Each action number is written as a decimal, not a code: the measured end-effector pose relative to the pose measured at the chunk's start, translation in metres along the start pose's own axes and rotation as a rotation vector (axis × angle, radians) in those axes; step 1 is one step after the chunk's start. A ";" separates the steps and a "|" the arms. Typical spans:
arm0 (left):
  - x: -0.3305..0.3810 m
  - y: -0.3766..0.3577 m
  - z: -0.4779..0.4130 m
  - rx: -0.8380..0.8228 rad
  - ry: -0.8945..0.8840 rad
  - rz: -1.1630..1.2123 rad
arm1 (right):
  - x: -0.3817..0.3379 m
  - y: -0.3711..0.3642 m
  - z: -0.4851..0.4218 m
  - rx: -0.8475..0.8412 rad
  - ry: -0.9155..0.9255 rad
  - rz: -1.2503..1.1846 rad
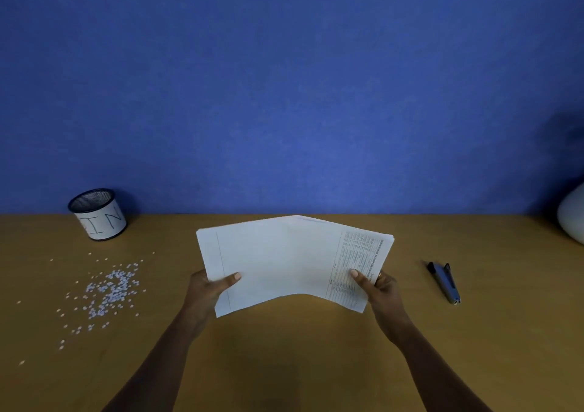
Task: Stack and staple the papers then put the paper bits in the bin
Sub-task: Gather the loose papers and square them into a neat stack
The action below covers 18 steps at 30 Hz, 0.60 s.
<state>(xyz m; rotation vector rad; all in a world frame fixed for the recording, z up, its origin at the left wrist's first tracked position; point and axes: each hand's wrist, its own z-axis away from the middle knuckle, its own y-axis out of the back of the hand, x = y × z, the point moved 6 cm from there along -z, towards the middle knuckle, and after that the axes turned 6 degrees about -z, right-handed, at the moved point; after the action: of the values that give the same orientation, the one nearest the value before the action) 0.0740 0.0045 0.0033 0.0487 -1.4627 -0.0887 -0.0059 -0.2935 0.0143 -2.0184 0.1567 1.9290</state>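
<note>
At mid-desk, between the back edge and the near edge, the papers (pixel 284 263) are held clear of the desk (pixel 300 364), long axis running left to right, the middle bowed upward. Left hand (pixel 207 290) pinches the left short edge, thumb on top; right hand (pixel 384 291) pinches the right short edge over the printed table, thumb on top. The fingers beneath cannot be seen. Sheet edges at the right end look nearly flush; judged: stacking is close to done, stapling not yet done. The stapler (pixel 444 282) lies on the desk to the right of the right hand, apart from it, with bare desk between. Its long axis runs from the back edge toward the near edge, slightly slanted, and its end toward the back edge stands open. The right hand is plainly the nearer; a reach would go sideways, with the left hand left to carry the stack alone, and a one-sided hold risks the sheets fanning. Paper bits (pixel 110 288) are scattered over the left part of the desk, well apart from both hands. The bin (pixel 98 215) stands upright at the back edge, beyond the bits. A pale object (pixel 572 219) sits at the far right, partly cut off.
</note>
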 end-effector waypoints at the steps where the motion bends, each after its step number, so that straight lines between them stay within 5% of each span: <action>1: 0.000 0.000 -0.001 0.004 0.000 -0.007 | -0.001 0.000 -0.001 0.001 -0.004 -0.002; 11: -0.007 -0.001 -0.008 -0.038 0.012 -0.018 | 0.010 -0.001 -0.002 0.013 -0.066 0.037; 18: 0.010 0.003 -0.022 0.155 -0.054 -0.078 | 0.006 0.002 -0.007 0.105 -0.066 0.088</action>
<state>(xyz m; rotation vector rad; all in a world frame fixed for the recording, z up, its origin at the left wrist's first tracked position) 0.0973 0.0061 0.0110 0.2312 -1.5198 -0.0405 0.0005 -0.2963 0.0084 -1.9074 0.3287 1.9931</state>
